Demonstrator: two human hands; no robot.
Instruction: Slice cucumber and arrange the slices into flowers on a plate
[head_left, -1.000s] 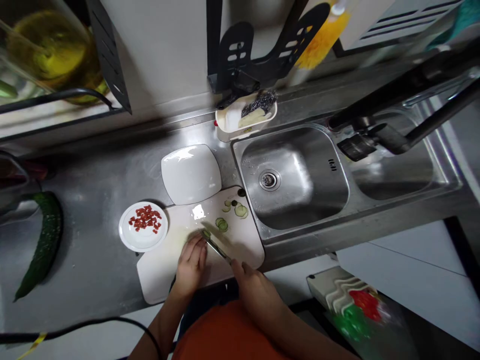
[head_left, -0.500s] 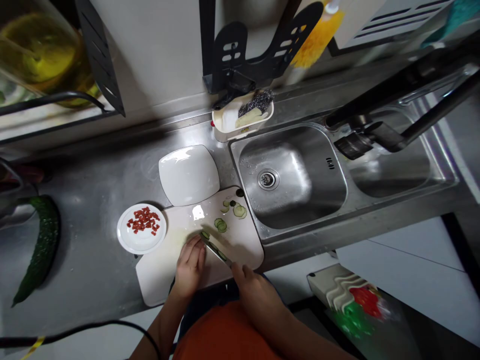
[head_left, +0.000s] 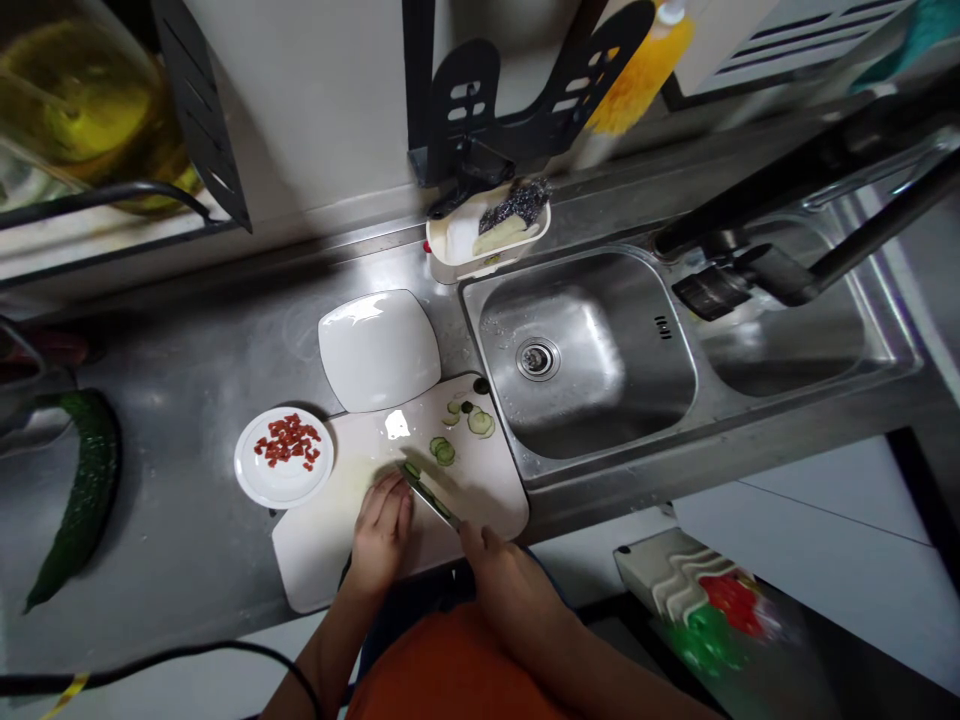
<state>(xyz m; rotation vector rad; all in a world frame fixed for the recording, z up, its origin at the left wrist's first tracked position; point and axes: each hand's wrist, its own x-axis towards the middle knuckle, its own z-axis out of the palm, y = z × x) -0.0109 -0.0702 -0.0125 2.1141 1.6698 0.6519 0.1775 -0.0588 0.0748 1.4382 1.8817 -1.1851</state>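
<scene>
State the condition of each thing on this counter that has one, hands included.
Cutting board: lying flat
Left hand: fingers curled; any grip hidden
Right hand: closed around the knife
Knife: held, blade above the board
Cucumber slices: cut thin, lying in loose groups
Large cucumber: uncut where visible
Red pieces: chopped small
Round plate: bearing the red pieces
Square plate: lying beside the board
</scene>
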